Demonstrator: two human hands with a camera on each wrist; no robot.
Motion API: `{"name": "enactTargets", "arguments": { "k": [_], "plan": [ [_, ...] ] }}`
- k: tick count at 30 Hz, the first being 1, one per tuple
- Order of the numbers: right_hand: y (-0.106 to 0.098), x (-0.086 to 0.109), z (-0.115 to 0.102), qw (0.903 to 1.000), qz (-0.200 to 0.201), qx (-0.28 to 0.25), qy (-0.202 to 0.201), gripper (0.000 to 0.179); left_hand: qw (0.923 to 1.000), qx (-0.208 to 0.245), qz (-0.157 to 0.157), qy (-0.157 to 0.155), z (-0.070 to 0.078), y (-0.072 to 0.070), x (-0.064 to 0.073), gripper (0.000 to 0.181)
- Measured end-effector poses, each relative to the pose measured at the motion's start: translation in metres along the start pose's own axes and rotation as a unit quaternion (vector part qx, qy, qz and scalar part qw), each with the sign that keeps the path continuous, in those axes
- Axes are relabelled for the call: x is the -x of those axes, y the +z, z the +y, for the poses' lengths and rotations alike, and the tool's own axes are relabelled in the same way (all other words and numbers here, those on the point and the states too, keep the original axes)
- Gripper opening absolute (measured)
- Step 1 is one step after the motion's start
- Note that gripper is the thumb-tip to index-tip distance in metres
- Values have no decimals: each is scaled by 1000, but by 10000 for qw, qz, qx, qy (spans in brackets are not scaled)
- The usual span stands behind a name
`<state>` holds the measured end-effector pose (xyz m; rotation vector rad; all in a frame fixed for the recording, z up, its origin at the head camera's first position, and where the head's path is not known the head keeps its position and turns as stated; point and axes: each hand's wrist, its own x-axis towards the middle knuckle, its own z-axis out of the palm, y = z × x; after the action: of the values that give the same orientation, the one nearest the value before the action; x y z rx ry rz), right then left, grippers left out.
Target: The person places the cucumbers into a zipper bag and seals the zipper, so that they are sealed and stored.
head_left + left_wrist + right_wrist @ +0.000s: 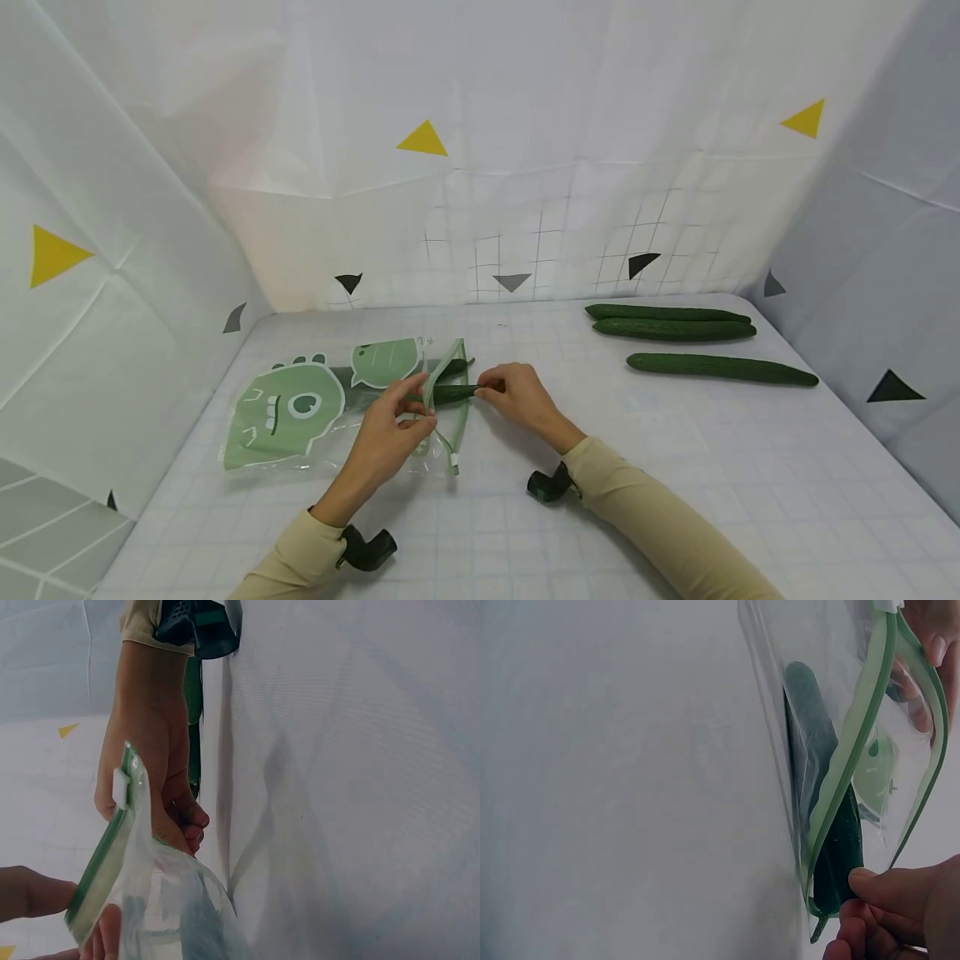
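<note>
A clear slider zip bag [326,446] with a green monster print lies on its side, its green-rimmed mouth facing right. My left hand [393,429] pinches the rim of that mouth between thumb and fingers. One cucumber [455,366] lies inside along the far side, its stem end poking out at the mouth. Nearer me, a second cucumber [452,394] lies partly in the bag. My right hand [521,400] pinches its right end between thumb and fingers, as the right wrist view also shows. The white slider [121,788] sits at one end of the rim.
Two cucumbers lie side by side at the back right, the nearer cucumber [675,329] touching the far one. Another cucumber [720,368] lies apart in front of them. White sheets with yellow and black triangles wall the table [585,533] at the back and sides.
</note>
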<state>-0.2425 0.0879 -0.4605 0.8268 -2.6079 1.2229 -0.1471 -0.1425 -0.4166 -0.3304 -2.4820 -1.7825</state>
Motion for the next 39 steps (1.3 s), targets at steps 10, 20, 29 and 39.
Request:
{"name": "enactTargets", "arguments": {
  "k": [10, 20, 29, 39],
  "plan": [
    [13, -11, -10, 10000, -2, -38, 51, 9, 10000, 28, 3, 24, 0, -2, 0, 64],
    [27, -22, -19, 9996, -282, -56, -14, 11, 9999, 107, -12, 31, -1, -3, -1, 64],
    [21, -16, -10, 9989, -272, -312, 210, 19, 9999, 132, 36, 56, 0, -1, 0, 64],
    [10, -25, 9, 9980, 514, 361, -53, 25, 9997, 172, 50, 191, -1, 1, -1, 63]
  ]
}}
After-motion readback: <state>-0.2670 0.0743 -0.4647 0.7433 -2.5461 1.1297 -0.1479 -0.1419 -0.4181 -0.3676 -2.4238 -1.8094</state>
